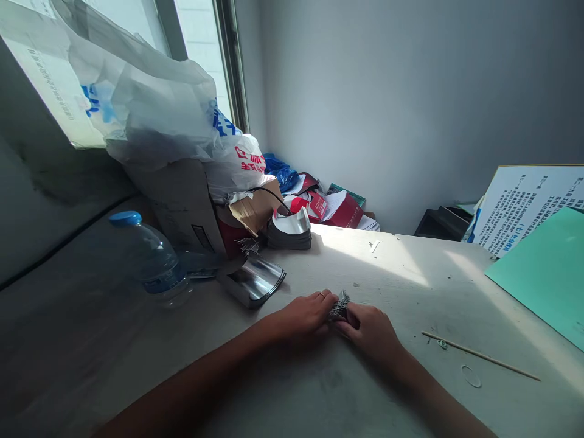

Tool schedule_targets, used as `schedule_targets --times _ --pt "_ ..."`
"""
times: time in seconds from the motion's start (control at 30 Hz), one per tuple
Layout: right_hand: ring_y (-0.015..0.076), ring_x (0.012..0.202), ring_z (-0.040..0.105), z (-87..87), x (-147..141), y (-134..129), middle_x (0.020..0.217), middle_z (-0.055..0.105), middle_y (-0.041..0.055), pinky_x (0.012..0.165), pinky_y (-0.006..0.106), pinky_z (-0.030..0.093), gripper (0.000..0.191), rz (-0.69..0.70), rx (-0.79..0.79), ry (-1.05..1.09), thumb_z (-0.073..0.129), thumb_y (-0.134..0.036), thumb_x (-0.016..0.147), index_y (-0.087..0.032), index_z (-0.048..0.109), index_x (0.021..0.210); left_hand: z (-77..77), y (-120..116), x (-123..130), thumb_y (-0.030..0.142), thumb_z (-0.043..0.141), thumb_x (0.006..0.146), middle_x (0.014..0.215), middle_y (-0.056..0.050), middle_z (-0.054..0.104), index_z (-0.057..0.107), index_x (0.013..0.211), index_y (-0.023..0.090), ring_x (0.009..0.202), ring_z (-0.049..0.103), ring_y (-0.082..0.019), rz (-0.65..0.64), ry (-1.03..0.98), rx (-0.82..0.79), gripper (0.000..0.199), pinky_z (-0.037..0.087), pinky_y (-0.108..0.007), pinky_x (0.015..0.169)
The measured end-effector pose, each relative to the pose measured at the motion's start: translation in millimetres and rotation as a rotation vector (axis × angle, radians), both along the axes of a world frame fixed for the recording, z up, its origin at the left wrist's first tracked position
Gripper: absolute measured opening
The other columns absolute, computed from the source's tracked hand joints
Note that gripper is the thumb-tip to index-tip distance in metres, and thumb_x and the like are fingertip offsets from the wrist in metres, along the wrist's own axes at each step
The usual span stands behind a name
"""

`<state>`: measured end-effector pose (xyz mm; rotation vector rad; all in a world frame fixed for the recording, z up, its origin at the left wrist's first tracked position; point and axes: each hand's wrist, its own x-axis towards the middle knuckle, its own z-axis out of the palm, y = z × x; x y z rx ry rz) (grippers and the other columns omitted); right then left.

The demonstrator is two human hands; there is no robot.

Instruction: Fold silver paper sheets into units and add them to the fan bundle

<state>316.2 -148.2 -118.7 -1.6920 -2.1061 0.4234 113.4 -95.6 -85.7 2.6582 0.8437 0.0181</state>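
My left hand [306,313] and my right hand [373,328] meet low over the table. Between them is a bristly bundle of thin metal pins [339,306], gripped from both sides by closed fingers. The pins' exact kind is too small to make out, and the fingers cover the bundle's lower part. Left of my left hand lies a stack of shiny curved metal plates [254,281]. Behind it stands another curved stack of plates [289,236], with a spiky cluster of similar metal pins [247,245] beside it.
A clear bottle with a blue cap [157,267] stands at left, before a carton [182,207] under plastic bags [159,103]. On the right, a thin wooden stick [481,356] and a white rubber band [471,376] lie near a green sheet [547,274]. Papers are heaped behind.
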Motion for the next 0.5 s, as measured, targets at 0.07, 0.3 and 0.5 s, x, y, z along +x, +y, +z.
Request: schedule_targets --times 0.07,0.3,0.5 --pt "0.0159 0.063 0.051 0.4 0.1 0.6 0.068 0.062 -0.0008 0.056 0.026 0.025 0.035 -0.007 -0.003 0.009 0.065 -0.039 0.087 -0.020 0.044 0.067 0.4 -0.4 -0.2 0.026 0.049 0.092 0.120 -0.010 0.054 0.040 0.121 0.022 0.102 0.059 -0.026 -0.004 0.003 0.001 0.031 0.049 -0.033 0.080" --pt "0.0156 0.060 0.051 2.8 -2.1 -1.1 0.066 0.063 0.0003 0.055 0.026 0.023 0.037 -0.031 0.028 -0.004 0.068 -0.043 0.086 -0.020 0.047 0.065 7.4 -1.9 -2.1 0.021 0.051 0.090 0.120 -0.009 0.055 0.042 0.121 0.024 0.104 0.059 -0.026 -0.023 -0.028 -0.059 0.033 0.050 -0.036 0.087" --pt "0.0159 0.059 0.052 -0.8 -12.3 2.5 0.065 0.062 0.0015 0.055 0.027 0.022 0.034 -0.086 0.097 -0.060 0.068 -0.037 0.084 -0.020 0.045 0.065 10.1 1.4 -1.7 0.023 0.056 0.085 0.120 -0.010 0.056 0.044 0.120 0.022 0.103 0.061 -0.027 -0.025 -0.037 -0.076 0.037 0.050 -0.036 0.085"
